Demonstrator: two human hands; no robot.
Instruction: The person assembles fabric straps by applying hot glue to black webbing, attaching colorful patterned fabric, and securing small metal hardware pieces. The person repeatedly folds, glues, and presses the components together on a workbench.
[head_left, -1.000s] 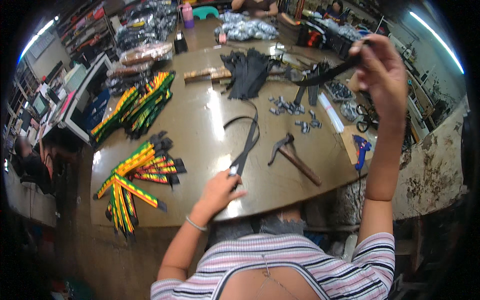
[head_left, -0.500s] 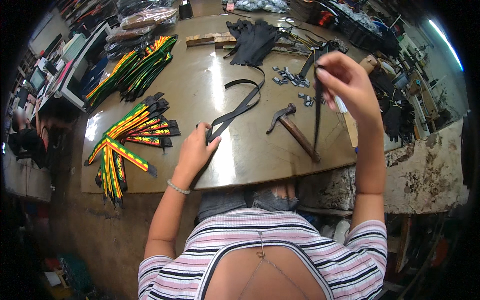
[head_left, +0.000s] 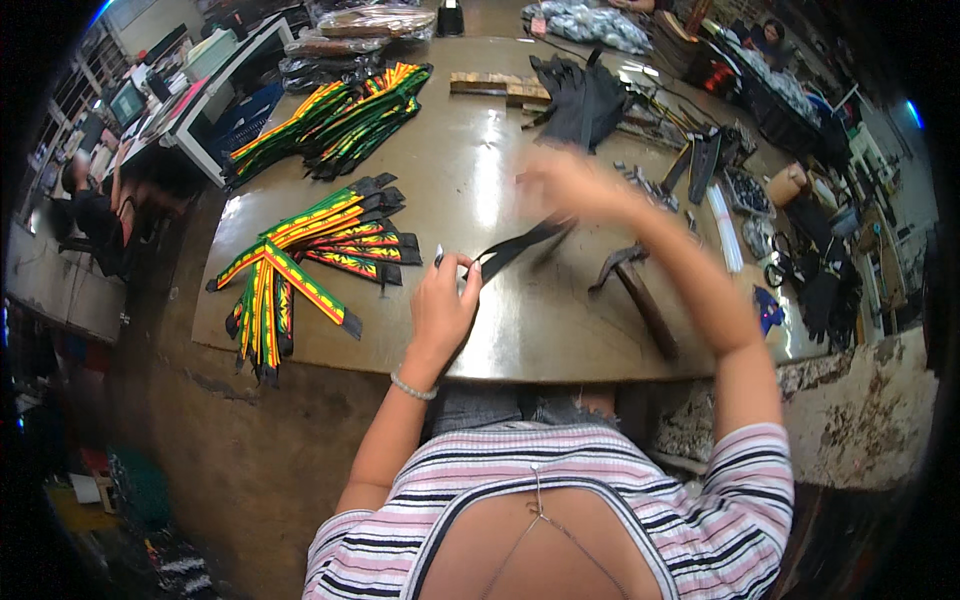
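My left hand [head_left: 445,310], with a beaded bracelet at its wrist, pinches one end of a black strap [head_left: 518,247] above the table's near half. From there the strap runs up and right toward my right hand [head_left: 580,188], which is smeared by motion, so its grip does not show. Beyond the right forearm lie small metal clips [head_left: 640,180], partly covered by it. A wooden-handled hammer [head_left: 645,305] rests below that forearm. To the left of my left hand, green, yellow and red patterned straps [head_left: 290,285] with black ends are fanned out.
More patterned straps [head_left: 350,125] lie at the far left of the table [head_left: 470,350]. A bundle of black straps [head_left: 585,100] sits at the back beside wooden blocks [head_left: 500,86]. Scissors [head_left: 775,272] and black pieces [head_left: 830,290] are at the right. Another person [head_left: 95,205] sits far left.
My right hand has swung left and down from the right side, toward my left hand. The strap's loose loop no longer shows on the table. The view has shifted slightly.
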